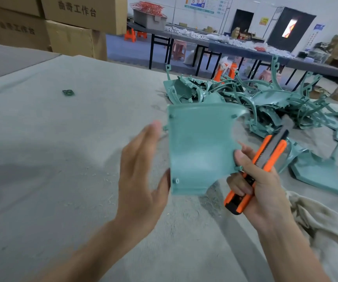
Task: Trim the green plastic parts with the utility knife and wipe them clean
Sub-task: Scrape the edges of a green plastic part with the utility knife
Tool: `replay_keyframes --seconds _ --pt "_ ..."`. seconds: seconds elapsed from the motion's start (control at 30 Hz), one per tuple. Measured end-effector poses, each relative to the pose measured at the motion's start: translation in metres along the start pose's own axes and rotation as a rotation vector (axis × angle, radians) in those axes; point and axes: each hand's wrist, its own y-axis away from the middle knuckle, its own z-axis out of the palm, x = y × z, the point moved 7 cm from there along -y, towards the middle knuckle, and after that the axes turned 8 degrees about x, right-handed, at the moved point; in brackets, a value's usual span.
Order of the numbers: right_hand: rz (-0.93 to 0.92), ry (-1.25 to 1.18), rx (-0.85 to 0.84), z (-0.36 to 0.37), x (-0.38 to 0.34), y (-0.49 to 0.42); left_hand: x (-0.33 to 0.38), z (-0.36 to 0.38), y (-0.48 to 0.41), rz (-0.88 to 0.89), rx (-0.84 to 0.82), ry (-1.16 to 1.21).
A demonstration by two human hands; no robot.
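While my right hand point(261, 190) curls round the orange utility knife point(265, 159), blade out, its thumb pins the right edge of 1 green plastic panel point(200, 151) held up above the table. My left hand point(139, 176) is flat, fingers straight, at the panel's left edge.

I judge the job barely dented: a tangled pile of green parts point(245, 98) waits behind, and the rag point(316, 231) lies unused by my right forearm.

Shavings dot the grey felt tabletop point(62, 139). Cardboard boxes point(72, 23) stack far left; long tables point(235, 49) cross the room.
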Motion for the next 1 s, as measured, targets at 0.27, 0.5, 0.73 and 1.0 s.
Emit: replay_keyframes --seconds 0.27,0.5,0.73,1.0 --pt "-0.197 0.056 0.052 0.003 -0.009 0.009 -0.022 0.047 0.028 -1.040 -0.412 1.016" --pt "-0.229 0.176 -0.049 0.016 -0.002 0.013 -0.028 0.043 0.027 -1.117 -0.239 1.008" --pt "-0.418 0.498 0.042 0.022 -0.008 0.023 -0.035 -0.014 -0.007 -0.519 0.167 0.202" --pt "-0.676 0.914 -0.201 0.057 0.007 0.058 -0.013 -0.022 -0.010 -0.154 0.180 -0.124"
